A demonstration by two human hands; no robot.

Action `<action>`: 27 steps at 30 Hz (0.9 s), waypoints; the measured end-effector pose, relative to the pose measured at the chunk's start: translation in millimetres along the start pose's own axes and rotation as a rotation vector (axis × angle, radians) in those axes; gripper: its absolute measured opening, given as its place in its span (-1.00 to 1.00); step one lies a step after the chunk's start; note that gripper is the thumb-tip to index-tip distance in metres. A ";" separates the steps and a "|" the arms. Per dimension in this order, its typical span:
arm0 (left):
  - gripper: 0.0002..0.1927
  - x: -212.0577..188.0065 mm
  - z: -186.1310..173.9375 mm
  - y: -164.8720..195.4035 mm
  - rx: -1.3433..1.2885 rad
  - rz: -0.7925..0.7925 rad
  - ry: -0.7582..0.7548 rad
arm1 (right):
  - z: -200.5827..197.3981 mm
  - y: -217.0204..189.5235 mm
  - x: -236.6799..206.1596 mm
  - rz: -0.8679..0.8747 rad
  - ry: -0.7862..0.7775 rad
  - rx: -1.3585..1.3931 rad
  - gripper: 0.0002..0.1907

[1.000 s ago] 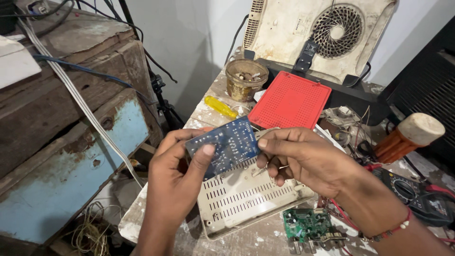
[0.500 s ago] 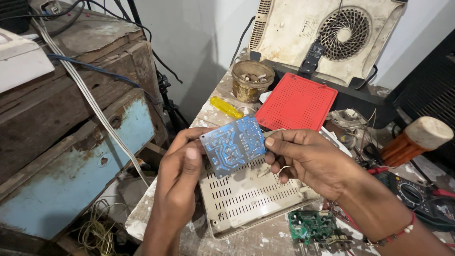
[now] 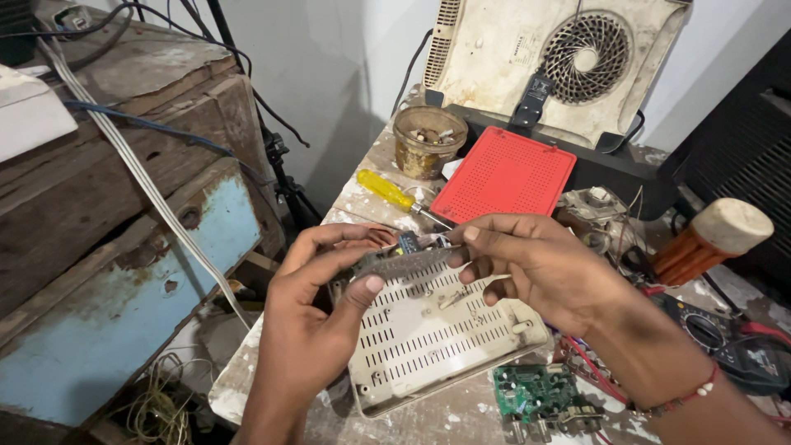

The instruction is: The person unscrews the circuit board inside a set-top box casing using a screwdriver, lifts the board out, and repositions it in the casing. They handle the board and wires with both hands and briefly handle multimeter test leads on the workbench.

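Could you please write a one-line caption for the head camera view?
Left hand and right hand hold a small circuit board edge-on above a slotted white casing.

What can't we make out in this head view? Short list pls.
- Circuit board: seen edge-on between left hand and right hand; faces unreadable, fingers cover its ends.
- Vented white casing: top part hidden by both hands.
- Green board: cut by the bottom edge.
- Jar: contents too small.
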State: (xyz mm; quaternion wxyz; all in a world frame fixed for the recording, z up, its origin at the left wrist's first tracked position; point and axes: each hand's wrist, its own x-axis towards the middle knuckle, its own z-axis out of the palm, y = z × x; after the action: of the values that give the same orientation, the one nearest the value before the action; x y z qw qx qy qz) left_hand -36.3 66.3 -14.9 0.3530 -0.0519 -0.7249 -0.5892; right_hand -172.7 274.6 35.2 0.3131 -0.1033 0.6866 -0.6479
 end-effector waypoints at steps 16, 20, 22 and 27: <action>-0.37 -0.6 -1.1 -2.7 0.242 0.057 -0.043 | -6.9 6.6 7.9 0.092 -0.072 -0.130 -0.64; -0.43 3.8 2.3 1.4 0.299 -0.086 0.132 | -7.2 7.9 8.5 0.063 -0.027 -0.174 -0.64; -0.56 3.8 5.0 3.5 0.285 -0.255 0.264 | -7.7 8.4 8.4 0.019 -0.031 -0.189 -0.65; -0.70 5.2 -4.0 4.0 0.539 -0.134 0.183 | -7.4 7.9 7.0 -0.040 -0.053 -0.199 -0.66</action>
State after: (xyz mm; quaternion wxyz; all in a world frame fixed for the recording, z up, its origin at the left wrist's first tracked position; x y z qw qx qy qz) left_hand -36.4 62.2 -8.4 0.3782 0.1450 -0.8223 -0.3996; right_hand -180.3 278.0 25.3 0.3061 -0.1647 0.7369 -0.5798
